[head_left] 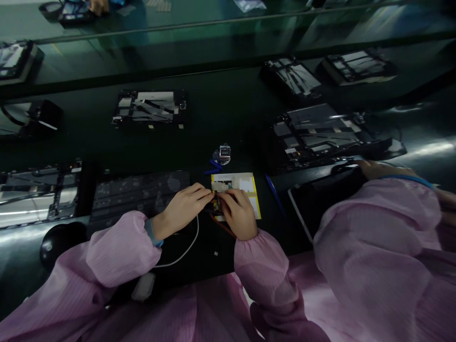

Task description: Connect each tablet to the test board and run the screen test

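A small circuit board (217,205) lies over a flat white pack with yellow edges (253,194) in front of me. My left hand (187,207) comes in from the left, its thumb and fingertips closed at the board's left edge. From the right, my right hand (239,216) bends over the same board with its fingers pinched on its upper face. Whatever small part sits between those fingertips is hidden. An orange strip (223,225) runs out below the board, under my right hand. Just beyond the pack stands a metal tally counter (224,153) with a blue band (213,168).
A blue pen (274,194) lies right of the pack. Left are a dark bubbly-surfaced panel (138,192), a white cable (190,244) and a black mouse (59,244). Opened device housings (153,108) stand farther back. At right, a co-worker's hand (384,169) rests by a dark tablet-like panel (326,192).
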The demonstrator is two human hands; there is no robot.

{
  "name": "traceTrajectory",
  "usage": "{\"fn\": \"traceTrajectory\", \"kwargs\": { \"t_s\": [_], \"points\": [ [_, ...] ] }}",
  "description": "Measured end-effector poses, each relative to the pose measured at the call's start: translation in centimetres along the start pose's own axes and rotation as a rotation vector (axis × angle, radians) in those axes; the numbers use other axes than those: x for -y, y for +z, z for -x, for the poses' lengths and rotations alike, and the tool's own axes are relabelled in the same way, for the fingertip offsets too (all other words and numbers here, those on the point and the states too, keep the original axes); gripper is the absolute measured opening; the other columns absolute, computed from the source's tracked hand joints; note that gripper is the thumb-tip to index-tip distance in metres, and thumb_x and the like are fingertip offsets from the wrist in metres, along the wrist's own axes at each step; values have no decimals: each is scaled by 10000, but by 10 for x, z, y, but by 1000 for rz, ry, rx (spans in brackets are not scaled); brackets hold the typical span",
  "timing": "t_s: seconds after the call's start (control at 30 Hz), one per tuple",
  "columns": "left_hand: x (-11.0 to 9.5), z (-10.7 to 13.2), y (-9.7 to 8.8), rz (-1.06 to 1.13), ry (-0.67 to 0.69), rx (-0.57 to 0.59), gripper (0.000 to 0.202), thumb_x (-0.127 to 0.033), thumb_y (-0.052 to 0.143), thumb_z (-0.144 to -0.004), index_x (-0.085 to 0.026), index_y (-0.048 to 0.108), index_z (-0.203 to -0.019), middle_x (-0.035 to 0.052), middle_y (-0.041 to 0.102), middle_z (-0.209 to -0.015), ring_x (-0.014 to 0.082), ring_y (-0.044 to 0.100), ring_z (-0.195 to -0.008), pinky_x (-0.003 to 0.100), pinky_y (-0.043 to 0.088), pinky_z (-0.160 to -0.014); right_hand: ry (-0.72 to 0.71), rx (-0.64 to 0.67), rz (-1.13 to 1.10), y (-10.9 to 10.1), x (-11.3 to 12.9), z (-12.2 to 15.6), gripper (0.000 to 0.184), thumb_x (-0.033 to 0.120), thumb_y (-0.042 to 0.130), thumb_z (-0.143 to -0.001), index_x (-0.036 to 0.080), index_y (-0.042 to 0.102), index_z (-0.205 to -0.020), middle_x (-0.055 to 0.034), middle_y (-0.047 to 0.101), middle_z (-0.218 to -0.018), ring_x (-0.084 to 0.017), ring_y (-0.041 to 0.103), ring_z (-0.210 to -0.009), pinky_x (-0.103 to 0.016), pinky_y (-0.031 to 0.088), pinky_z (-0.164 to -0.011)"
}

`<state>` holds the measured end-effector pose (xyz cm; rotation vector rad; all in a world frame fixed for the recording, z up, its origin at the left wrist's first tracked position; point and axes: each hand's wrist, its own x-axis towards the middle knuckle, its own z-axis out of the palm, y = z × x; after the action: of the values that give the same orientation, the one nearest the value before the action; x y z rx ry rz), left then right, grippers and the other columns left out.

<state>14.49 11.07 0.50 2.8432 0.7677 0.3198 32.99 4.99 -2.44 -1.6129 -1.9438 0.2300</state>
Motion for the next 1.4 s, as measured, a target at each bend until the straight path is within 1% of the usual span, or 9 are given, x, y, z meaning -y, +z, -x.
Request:
{"fn": "traceTrajectory", "kwargs": {
  "t_s": [0.1, 0.4, 0.57, 0.67, 0.8, 0.9, 1.07, 1.27, 1.4],
  "points": [
    [0, 0, -1, 4, -7, -20, 328, -17, 446, -870, -89, 581, -1160, 80, 645, -1129, 191, 544, -1025, 302, 522, -874, 4, -2, -1, -1, 0, 1, 257, 127, 453, -895, 191, 668, -1020, -82, 593, -943, -198, 522, -890, -353, 494, -801],
    [-1, -3, -2, 41, -16, -9, 295, -45, 463, -878, -117, 590, -1134, 70, 647, -1114, 192, 551, -1024, 303, 524, -856, -12, -7, 7, -1, -1, 0, 254, 127, 464, -891, 193, 671, -1023, -77, 600, -942, -199, 524, -895, -355, 491, -803],
    [-1, -6, 4, 42, -31, 12, 260, -80, 464, -894, -117, 583, -1122, 72, 635, -1093, 192, 537, -1016, 305, 509, -864, -26, -2, 26, -3, -2, 1, 258, 116, 485, -875, 184, 674, -1037, -78, 608, -961, -200, 519, -891, -351, 484, -813],
    [-2, -11, 9, 2, -45, 17, 209, -115, 462, -902, -121, 604, -1055, 82, 629, -1035, 199, 543, -971, 333, 502, -859, -41, 8, 38, -5, -3, 2, 277, 119, 473, -878, 206, 675, -1047, -68, 614, -967, -196, 516, -877, -346, 482, -800],
    [-3, -15, 12, 13, -73, 2, 175, -129, 466, -904, -131, 614, -999, 78, 623, -975, 196, 544, -940, 333, 497, -842, -42, 13, 42, -6, -4, 3, 285, 118, 469, -875, 207, 677, -1050, -70, 612, -972, -202, 517, -885, -350, 484, -804],
    [-4, -16, 11, 38, -98, -1, 176, -122, 460, -905, -132, 597, -1015, 73, 621, -982, 195, 540, -939, 332, 493, -845, -33, 21, 34, -5, -4, 3, 294, 114, 461, -874, 212, 680, -1045, -73, 610, -977, -207, 518, -892, -363, 489, -811],
    [-7, -17, 7, 71, -140, 53, 152, -113, 436, -913, -140, 555, -1005, 60, 612, -941, 188, 546, -911, 331, 498, -819, -31, 16, 17, -5, -4, 3, 301, 124, 461, -873, 216, 682, -1055, -77, 616, -973, -210, 526, -887, -383, 498, -805],
    [-10, -21, 8, 43, -158, 65, 93, -140, 437, -923, -148, 530, -915, 47, 599, -891, 188, 545, -870, 319, 500, -762, -46, 0, -53, -9, -5, 5, 283, 104, 469, -869, 190, 675, -1044, -64, 633, -999, -198, 550, -927, -346, 505, -836],
    [-11, -21, 8, 17, -172, 73, 76, -142, 447, -921, -151, 523, -918, 47, 597, -905, 191, 551, -872, 320, 502, -749, -51, -5, -60, -8, -7, 6, 270, 97, 481, -863, 179, 674, -1033, -64, 632, -989, -193, 545, -923, -337, 505, -840]
  ]
}}
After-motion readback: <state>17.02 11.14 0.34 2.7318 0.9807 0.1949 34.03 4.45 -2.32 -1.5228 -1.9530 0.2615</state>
